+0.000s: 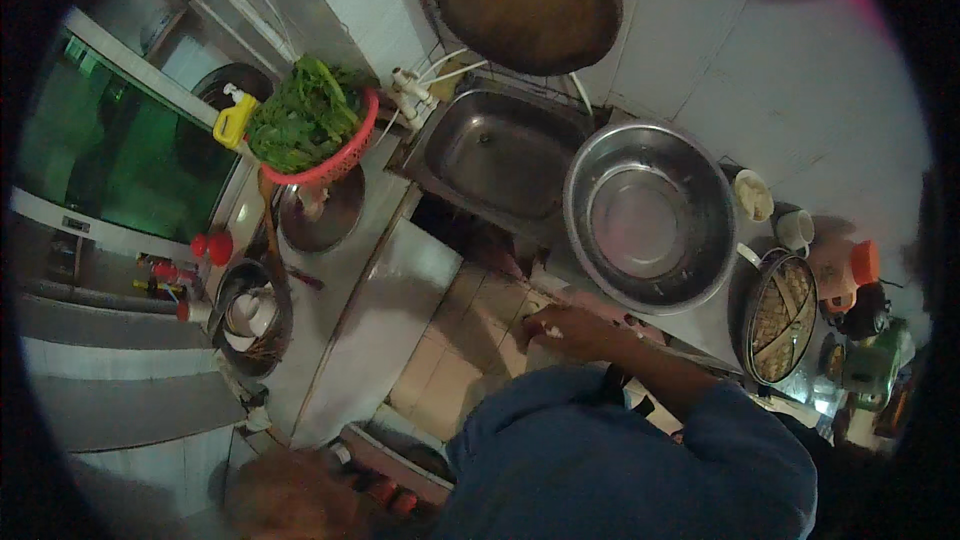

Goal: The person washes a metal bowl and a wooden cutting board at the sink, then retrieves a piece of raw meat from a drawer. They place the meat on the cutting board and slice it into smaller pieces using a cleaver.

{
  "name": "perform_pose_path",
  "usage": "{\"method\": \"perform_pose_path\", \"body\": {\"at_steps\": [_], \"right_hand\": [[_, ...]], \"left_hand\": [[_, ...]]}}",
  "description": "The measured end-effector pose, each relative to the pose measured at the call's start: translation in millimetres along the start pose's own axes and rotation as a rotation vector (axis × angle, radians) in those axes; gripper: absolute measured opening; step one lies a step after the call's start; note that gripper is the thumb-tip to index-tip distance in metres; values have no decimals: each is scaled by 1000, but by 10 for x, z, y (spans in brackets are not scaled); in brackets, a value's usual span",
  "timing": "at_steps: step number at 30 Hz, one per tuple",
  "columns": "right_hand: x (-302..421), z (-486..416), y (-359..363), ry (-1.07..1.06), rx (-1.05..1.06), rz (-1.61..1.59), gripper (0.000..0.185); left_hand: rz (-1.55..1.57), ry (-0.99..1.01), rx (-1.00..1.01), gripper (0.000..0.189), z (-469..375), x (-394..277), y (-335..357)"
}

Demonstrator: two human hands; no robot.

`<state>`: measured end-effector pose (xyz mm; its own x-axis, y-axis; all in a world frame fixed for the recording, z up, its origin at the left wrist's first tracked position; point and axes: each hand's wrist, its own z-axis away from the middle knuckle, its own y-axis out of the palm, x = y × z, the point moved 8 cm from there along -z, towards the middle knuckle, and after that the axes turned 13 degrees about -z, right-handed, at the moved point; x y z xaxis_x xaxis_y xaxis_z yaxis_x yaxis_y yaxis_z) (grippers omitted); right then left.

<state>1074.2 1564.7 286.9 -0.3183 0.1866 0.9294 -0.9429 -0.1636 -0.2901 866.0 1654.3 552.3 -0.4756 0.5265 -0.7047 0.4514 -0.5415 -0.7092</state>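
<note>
My right hand (574, 335) reaches across my front, above the tiled floor and near the counter's front edge. Its fingers are curled, and a small whitish bit shows at them; whether they grip something is unclear. At the lower left a blurred shape, seemingly my left hand (292, 495), is too smeared to show its fingers or any hold. A large stainless steel basin (641, 217) stands beyond my right hand, beside the metal sink (510, 154). Its bottom looks wet or shiny.
A red plastic colander (352, 154) heaped with leafy greens (304, 120) stands by a yellow pump bottle (234, 120). Nearby are a steel lid (322, 217) and a basket of bowls (251, 315). A woven steamer lid (784, 315) and mug (795, 229) line the right counter.
</note>
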Motion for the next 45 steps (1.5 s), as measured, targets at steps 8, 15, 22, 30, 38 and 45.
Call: {"method": "perform_pose_path", "body": {"at_steps": [8,15,22,30,38,45], "right_hand": [[-69,391,-1271,14,-618,51,27],[-941,701,-1512,380,-769,533,29],[-997,612,-1390,485,-854,426,35],[-894,527,-1303,506,-974,539,33],[-682,733,-1068,690,-1131,440,37],[-555,1007,-844,581,-1298,450,33]], "left_hand": [[27,-162,-200,27,-342,661,-71],[95,-320,-291,31,-530,1612,-182],[151,-404,-341,35,-677,2367,-492],[202,-454,-384,40,-886,2988,-727],[260,-414,-361,44,-1386,3350,-666],[321,-320,-301,48,-1909,3305,-460]]}}
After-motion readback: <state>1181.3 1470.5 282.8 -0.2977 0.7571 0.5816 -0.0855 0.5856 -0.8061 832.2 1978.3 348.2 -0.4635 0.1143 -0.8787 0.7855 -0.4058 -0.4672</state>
